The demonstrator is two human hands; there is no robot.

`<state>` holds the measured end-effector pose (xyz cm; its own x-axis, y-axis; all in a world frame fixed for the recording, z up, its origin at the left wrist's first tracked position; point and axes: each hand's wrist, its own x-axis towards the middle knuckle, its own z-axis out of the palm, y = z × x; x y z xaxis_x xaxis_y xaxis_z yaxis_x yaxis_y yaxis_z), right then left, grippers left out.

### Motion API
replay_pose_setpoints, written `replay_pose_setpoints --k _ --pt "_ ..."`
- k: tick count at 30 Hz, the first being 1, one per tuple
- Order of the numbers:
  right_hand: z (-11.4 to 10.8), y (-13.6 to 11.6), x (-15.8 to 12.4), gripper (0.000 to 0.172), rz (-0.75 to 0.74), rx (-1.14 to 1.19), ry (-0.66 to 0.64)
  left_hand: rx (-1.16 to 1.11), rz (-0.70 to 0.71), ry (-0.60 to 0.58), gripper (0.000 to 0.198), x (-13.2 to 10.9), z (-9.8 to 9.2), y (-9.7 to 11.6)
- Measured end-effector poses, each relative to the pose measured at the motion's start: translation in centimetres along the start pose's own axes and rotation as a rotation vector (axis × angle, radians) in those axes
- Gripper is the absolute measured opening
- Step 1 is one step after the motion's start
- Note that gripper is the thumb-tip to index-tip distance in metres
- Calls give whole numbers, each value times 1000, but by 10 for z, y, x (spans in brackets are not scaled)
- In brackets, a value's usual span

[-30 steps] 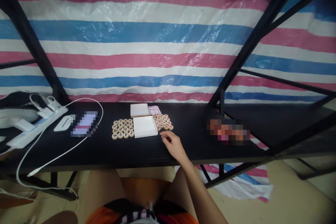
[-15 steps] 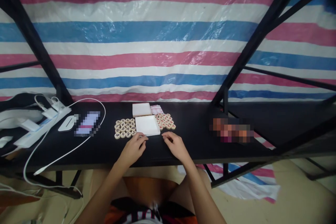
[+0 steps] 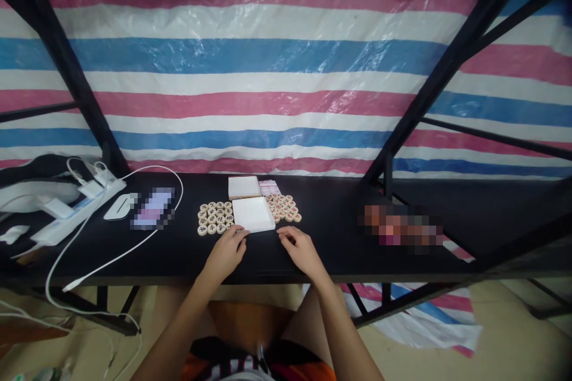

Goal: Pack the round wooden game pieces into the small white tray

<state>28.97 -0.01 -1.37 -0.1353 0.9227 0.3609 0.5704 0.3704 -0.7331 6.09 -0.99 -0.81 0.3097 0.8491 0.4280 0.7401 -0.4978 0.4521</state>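
My left hand (image 3: 227, 253) rests at the near left corner of a shallow white box tray (image 3: 252, 214), fingers loosely bent and apart, with nothing visible in them. Its fingertips reach the tray's edge and the nearest pieces. On the black desk, right of the tray's near corner, lies my right hand (image 3: 301, 251), holding nothing, thumb and fingers loosely apart. Rows of round Chinese chess pieces with dark characters (image 3: 216, 218) sit left of the tray. To its right are Chinese chess pieces with red characters (image 3: 286, 208), packed less evenly. Both groups lie face up.
Behind the tray are a second white box half (image 3: 243, 187) and a pink-and-white printed paper (image 3: 269, 187). A blurred phone (image 3: 154, 208), a white cable (image 3: 111, 262) and a power strip (image 3: 75, 217) occupy the left. Black metal posts (image 3: 415, 107) frame the desk.
The view has shifted slightly, moving the desk items a little to the right in the picture. Both hands stay in nearly the same places beside the tray.
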Motion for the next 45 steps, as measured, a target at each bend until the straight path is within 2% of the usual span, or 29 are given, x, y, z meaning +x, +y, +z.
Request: replay_pose_setpoints --k 18,21,23,26,30,33,40,42,45 --pt "0 -4 -2 21 -27 -33 9 -122 -76 6 24 1 -5 1" --pt "0 -1 -2 22 -31 -60 54 -139 -79 13 23 1 -5 0" --pt "-2 6 0 22 -29 -169 155 -145 -81 35 22 1 -5 0" --pt "-7 19 6 26 -1 -455 270 -152 -86 47 22 0 -5 0" --pt "-11 30 11 30 40 -653 232 -159 -93 16 23 1 -6 1" --pt "-10 32 11 27 43 -674 201 -158 -62 2 24 2 -6 2" --pt "-13 27 7 17 60 -655 243 -184 -32 -6 29 2 -6 -1" --pt "-14 21 6 18 28 -643 279 -172 -29 -12 30 2 -5 -1" --pt "-10 5 8 21 -104 -580 288 -112 -8 -28 31 1 -3 -2"
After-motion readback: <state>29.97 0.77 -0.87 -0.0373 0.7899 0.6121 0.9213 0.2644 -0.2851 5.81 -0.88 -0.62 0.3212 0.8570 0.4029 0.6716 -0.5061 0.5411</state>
